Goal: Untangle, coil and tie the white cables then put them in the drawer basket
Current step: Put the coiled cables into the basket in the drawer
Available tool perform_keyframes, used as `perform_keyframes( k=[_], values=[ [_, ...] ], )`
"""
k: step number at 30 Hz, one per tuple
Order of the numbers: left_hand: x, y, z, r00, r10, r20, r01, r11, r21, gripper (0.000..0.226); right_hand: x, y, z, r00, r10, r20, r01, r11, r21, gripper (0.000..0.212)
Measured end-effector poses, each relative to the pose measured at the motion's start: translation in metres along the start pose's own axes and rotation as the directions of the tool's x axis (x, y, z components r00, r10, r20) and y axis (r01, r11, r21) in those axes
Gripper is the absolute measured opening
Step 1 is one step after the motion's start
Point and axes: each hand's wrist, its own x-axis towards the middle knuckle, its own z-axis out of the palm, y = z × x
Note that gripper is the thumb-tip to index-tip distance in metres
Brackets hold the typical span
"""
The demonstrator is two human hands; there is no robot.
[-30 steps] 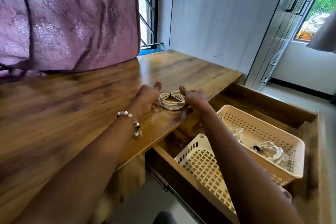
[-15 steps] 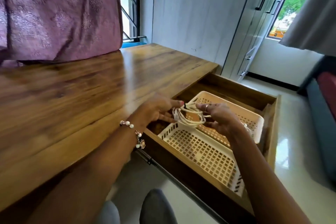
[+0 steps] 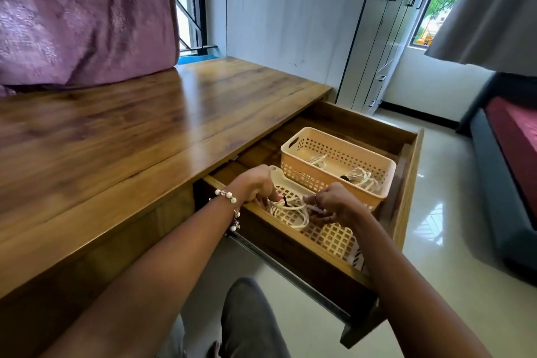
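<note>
Wooden desk drawer open — both hands, left hand and right hand, pinch a coiled white cable over the cream plastic lattice basket; light, floppy — likely best held at its tie.

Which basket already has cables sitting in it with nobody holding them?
The orange basket farther back: two coiled bundles lie loose inside. Over the white basket, both hands hold the cable coil.

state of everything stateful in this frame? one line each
drawer: pulled open
coiled white cable: held by both hands, low in the white basket
white basket: in drawer, near side
orange basket: in drawer, far side, holds coiled cables
left hand: grips cable
right hand: pinches cable
wardrobe doors: closed
</note>
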Motion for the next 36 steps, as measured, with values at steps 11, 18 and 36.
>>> perform_keyframes(
  k=[11,18,36],
  values=[
    [0.014,-0.008,0.017,0.9,0.251,-0.355,-0.219,0.967,0.129,0.016,-0.016,0.023,-0.037,0.514,-0.394,-0.762,-0.165,0.826,-0.539,0.037],
    [0.018,-0.005,0.022,0.793,0.459,-0.4,-0.406,0.888,0.216,0.019,-0.011,0.042,-0.055,0.59,-0.153,-0.793,-0.049,0.973,-0.224,0.041],
    [-0.002,-0.01,-0.026,0.625,0.592,-0.51,-0.35,0.796,0.494,0.016,0.014,-0.021,0.01,0.659,-0.1,-0.745,0.31,0.939,0.149,0.024]
  ],
)
